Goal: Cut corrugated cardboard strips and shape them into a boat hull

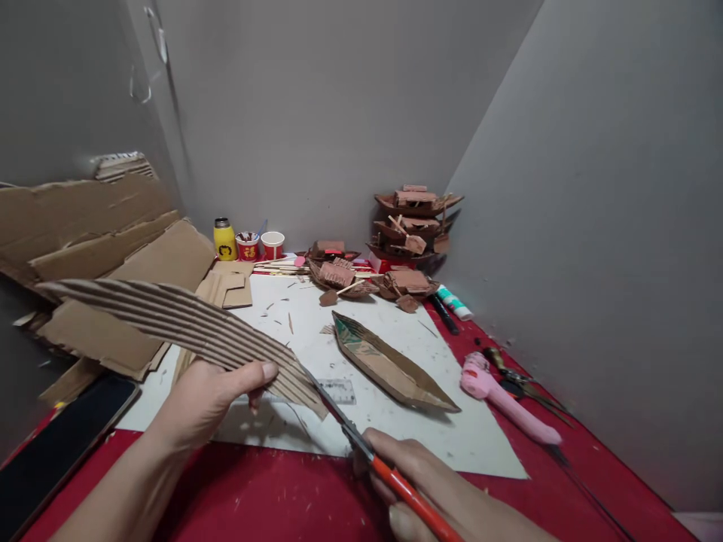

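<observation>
My left hand (pixel 220 395) pinches a long strip of corrugated cardboard (pixel 186 324), its ridged side up, thumb on top near the right end. The strip tapers toward its far left tip. In my right hand (pixel 418 482) is a pair of scissors (pixel 389 478) with orange-red handles, my fingers wrapped round them. The blades reach the strip's right end along its upper edge; how far apart they are is hard to see. Just beyond lies a cardboard boat hull (pixel 389 369), partly green inside, on the white sheet (pixel 480 436). A clear ruler (pixel 336 391) lies partly hidden under the strip.
Cardboard sheets (pixel 107 218) lean at the left above a dark phone-like slab (pixel 62 452). Several brown model boats (pixel 415 218) are stacked at the back right. A yellow bottle (pixel 224 241) and paper cups (pixel 273 245) stand behind. A pink glue gun (pixel 508 403) lies at the right.
</observation>
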Motion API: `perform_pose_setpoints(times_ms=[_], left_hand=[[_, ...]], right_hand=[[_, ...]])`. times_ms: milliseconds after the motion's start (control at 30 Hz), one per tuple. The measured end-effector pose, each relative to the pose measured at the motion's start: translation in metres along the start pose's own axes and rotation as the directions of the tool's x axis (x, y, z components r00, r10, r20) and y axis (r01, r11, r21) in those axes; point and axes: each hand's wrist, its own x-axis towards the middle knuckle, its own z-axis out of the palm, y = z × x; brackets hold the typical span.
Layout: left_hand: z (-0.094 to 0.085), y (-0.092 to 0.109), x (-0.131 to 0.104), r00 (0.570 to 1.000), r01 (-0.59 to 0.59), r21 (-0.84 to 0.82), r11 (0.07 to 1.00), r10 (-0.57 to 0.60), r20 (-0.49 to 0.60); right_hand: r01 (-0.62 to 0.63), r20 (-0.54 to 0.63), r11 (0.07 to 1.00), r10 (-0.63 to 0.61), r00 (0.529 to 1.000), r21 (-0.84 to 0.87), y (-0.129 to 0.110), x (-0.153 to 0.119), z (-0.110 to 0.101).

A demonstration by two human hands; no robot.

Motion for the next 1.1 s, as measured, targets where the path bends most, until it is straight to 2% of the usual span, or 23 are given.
perform_pose_setpoints(times_ms=[133,233,433,533,667,767,933,1100], left_hand=[[0.002,-0.002,0.003,0.998,-0.023,-0.048,0.999,0.026,0.062],[0.004,-0.002,0.003,0.996,-0.021,-0.069,0.997,0.027,0.090],[0.009,0.001,0.000,0.998,-0.026,-0.090,0.996,0.031,0.062],[0.011,0.000,-0.001,0.997,-0.030,-0.085,0.996,0.036,0.064],[0.011,-0.002,0.000,0.997,-0.014,-0.056,0.998,0.018,0.071],[0.011,-0.003,0.001,0.998,-0.017,-0.045,0.999,0.020,0.061],[0.012,-0.004,0.001,0.997,-0.029,-0.043,0.999,0.031,0.063],[0.013,-0.007,0.001,0.995,-0.051,-0.058,0.997,0.056,0.085]], right_hand=[[-0.070,-0.013,0.996,0.069,0.998,-0.055,0.000,-0.002,0.004],[-0.116,-0.069,0.990,0.111,0.991,-0.078,-0.002,-0.002,0.007],[-0.012,-0.203,0.999,0.004,0.979,-0.040,-0.013,-0.001,0.013],[0.011,-0.179,1.000,-0.013,0.984,-0.010,-0.009,0.003,0.014],[0.087,-0.054,0.995,-0.085,0.995,0.043,0.005,0.011,0.016],[0.110,-0.017,0.989,-0.109,0.994,0.101,0.013,0.015,0.018],[0.138,-0.034,0.982,-0.135,0.990,0.130,0.017,0.014,0.024],[0.178,-0.108,0.978,-0.167,0.980,0.106,0.022,0.015,0.031]])
